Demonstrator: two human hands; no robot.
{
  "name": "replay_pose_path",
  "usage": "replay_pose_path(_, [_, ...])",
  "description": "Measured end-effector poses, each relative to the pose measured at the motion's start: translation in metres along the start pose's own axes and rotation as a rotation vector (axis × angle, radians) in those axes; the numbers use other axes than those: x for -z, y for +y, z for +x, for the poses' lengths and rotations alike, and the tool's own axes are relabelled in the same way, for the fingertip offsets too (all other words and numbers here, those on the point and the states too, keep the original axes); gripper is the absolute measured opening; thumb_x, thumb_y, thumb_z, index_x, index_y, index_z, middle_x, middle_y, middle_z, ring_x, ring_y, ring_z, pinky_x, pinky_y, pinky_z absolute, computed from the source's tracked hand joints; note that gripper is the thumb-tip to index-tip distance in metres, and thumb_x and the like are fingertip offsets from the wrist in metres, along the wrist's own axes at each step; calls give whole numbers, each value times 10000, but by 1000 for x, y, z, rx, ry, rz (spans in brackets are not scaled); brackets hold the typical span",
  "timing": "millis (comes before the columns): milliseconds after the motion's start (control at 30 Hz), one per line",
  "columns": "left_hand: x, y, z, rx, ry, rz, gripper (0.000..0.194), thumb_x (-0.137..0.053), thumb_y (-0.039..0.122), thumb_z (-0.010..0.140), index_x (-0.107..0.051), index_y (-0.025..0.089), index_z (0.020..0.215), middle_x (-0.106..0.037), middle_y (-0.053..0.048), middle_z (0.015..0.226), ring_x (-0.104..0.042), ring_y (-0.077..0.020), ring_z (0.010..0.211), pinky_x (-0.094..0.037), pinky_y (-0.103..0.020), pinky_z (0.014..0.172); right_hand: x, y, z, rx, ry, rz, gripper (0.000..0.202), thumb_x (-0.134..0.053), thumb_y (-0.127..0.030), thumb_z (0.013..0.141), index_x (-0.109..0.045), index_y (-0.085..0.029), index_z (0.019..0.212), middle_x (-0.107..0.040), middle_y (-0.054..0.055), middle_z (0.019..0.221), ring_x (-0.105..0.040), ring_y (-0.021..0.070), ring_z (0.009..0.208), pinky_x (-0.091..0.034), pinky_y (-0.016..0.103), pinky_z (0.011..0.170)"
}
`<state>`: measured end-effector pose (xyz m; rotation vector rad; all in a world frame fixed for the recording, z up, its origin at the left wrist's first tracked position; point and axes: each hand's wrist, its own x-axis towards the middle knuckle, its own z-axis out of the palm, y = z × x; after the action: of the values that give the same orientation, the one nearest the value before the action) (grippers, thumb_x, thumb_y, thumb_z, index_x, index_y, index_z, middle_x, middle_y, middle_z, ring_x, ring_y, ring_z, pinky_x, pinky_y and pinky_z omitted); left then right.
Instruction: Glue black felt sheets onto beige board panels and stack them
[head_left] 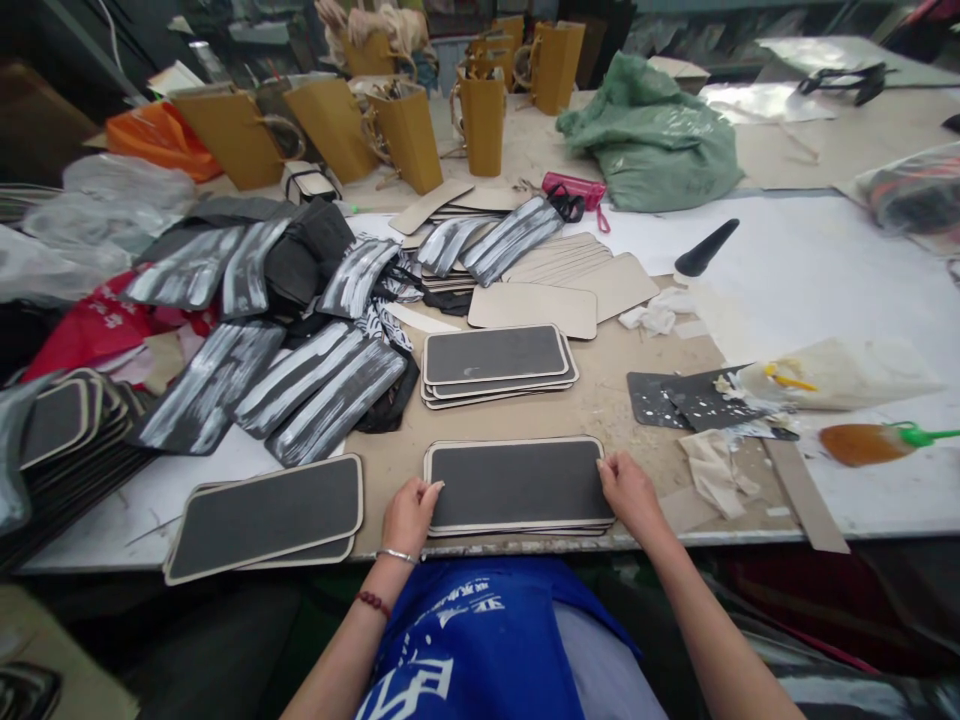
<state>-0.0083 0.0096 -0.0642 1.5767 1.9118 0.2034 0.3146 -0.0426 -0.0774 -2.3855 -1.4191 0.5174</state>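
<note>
Panels [517,484] lie between both hands' grip [519,488], fingers lightly closed on their ends.

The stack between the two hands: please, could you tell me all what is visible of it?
The stack lies flat at the near edge of the table. Its top panel is a dark grey rectangle with rounded corners and a pale rim, perhaps card. Pale edges show below, slightly uneven. The left hand and right hand touch its ends.
</note>
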Motion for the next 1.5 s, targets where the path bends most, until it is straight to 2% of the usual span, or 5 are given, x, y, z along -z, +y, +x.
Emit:
replay_pose_path(467, [-4,1,1,49,46,-74,276,-542,343,742,-472,186,527,-500,27,519,-457,-119,532,-288,-231,538,-2,3,7,-41,-33,-39,179,-408,-335,727,-363,-245,580,-465,20,561,-461,183,566,-341,298,565])
replay_pose_path(700, [-3,2,-2,50,43,-79,282,-543,364,740,-464,191,532,-502,30,518,-465,-122,534,-300,-230,544,1,1,8,-79,-84,-38,185,-417,-332,731,-359,-246,578,-464,20,548,-466,187,562,-326,293,559])
replay_pose_path(900, [-1,2,-4,45,23,-75,277,-515,397,744,-473,198,557,-528,17,544,-475,-135,547,-310,-237,553,5,-6,6,-84,-71,-15,172,-415,-299,751,-368,-233,599,-480,15,567,-480,172,579,-336,278,582])
replay_pose_path(1233, [-2,2,-2,26,24,-41,294,-492,432,738,-488,201,557,-551,5,545,-504,-146,550,-337,-240,551,0,-2,5,-77,-43,-8,176,-412,-281,768,-392,-218,605,-511,24,595,-482,152,589,-339,265,586])
replay_pose_path(1500, [-4,1,-3,21,34,-35,292,-495,430,738,-460,208,551,-532,13,538,-495,-147,550,-330,-243,556,3,4,2,-79,-6,20,214,-414,-375,749,-426,-216,608,-514,15,569,-493,162,569,-361,274,573])
